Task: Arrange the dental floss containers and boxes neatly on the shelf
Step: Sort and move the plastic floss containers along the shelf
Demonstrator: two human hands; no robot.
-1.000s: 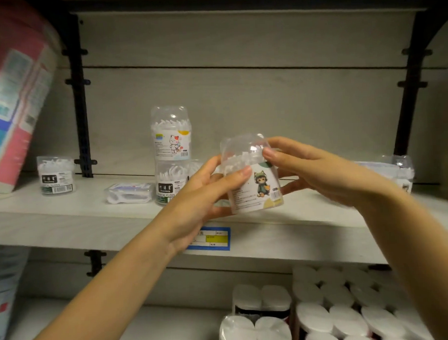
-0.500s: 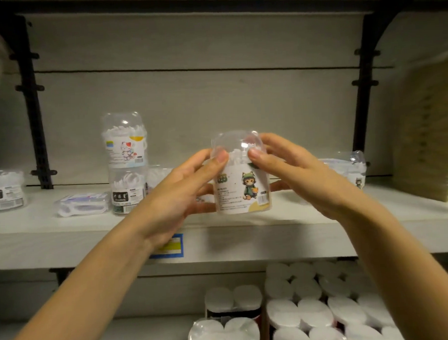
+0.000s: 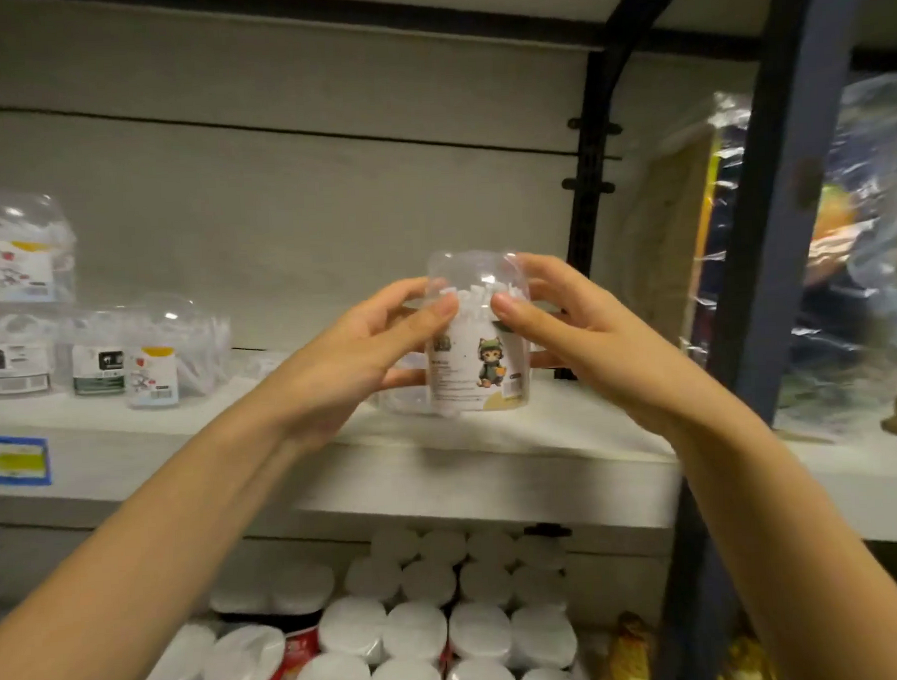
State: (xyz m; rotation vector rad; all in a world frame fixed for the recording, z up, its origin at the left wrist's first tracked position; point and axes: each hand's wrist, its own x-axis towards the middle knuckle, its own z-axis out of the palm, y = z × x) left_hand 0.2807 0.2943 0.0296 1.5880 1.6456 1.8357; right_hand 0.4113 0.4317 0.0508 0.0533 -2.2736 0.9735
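Note:
A clear plastic floss container [image 3: 481,369] with a cartoon cat label stands upright at the right end of the white shelf [image 3: 442,473]. My left hand [image 3: 355,359] grips its left side and my right hand [image 3: 585,339] grips its right side, thumbs near the domed lid. At the far left of the shelf stand several more floss containers: one [image 3: 19,255] stacked on another [image 3: 13,353], with two [image 3: 151,352] beside them.
A black shelf upright [image 3: 588,179] stands just behind my right hand. Past a blue post [image 3: 780,222], plastic-wrapped goods [image 3: 844,271] fill the right. White-lidded jars [image 3: 438,623] pack the lower shelf. A blue price tag [image 3: 12,459] sits on the shelf edge.
Both hands have carried the cat-label container to the right along the shelf, away from the other containers, and it now sits down on the shelf near the black upright.

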